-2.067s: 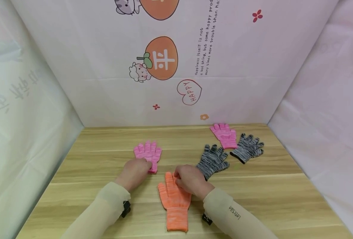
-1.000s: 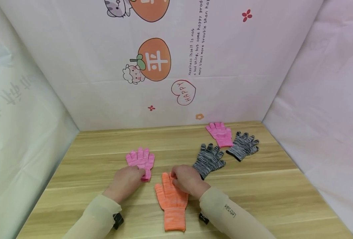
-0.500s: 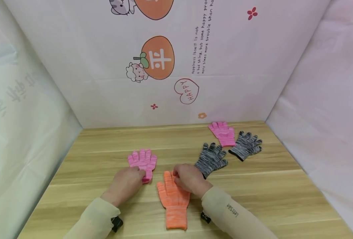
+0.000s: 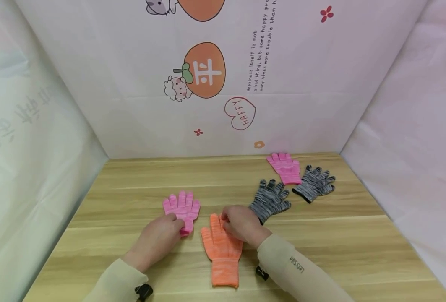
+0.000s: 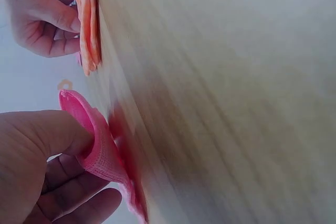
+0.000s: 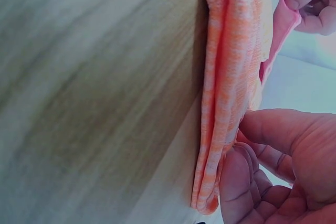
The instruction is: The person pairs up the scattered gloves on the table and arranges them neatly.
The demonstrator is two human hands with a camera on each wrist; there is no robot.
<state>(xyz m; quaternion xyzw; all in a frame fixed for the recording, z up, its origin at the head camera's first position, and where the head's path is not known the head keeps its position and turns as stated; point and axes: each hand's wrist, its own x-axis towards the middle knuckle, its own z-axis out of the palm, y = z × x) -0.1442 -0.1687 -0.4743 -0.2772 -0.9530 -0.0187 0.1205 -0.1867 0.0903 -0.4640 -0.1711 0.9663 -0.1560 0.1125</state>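
Note:
A pink knit glove (image 4: 183,206) lies on the wooden table, left of centre, its fingers pointing away from me. My left hand (image 4: 157,240) pinches its cuff; in the left wrist view the thumb is inside the raised, gaping pink cuff (image 5: 105,148). To the right and nearer lies an orange knit glove (image 4: 224,253), flat, with its cuff toward me. My right hand (image 4: 244,224) covers part of its fingers. In the right wrist view, thumb and forefinger pinch the upper layer of the orange fabric (image 6: 231,77).
Beyond my right hand lies a black-and-grey knit glove (image 4: 269,201). Farther back right are a second black-and-grey glove (image 4: 314,183) and another pink glove (image 4: 286,169). White printed sheets (image 4: 302,84) wall off the table's back and both sides.
The left hand has drawn the left pink glove a short way toward me and slightly left. My right hand keeps its place on the orange glove; the head view shifts a little.

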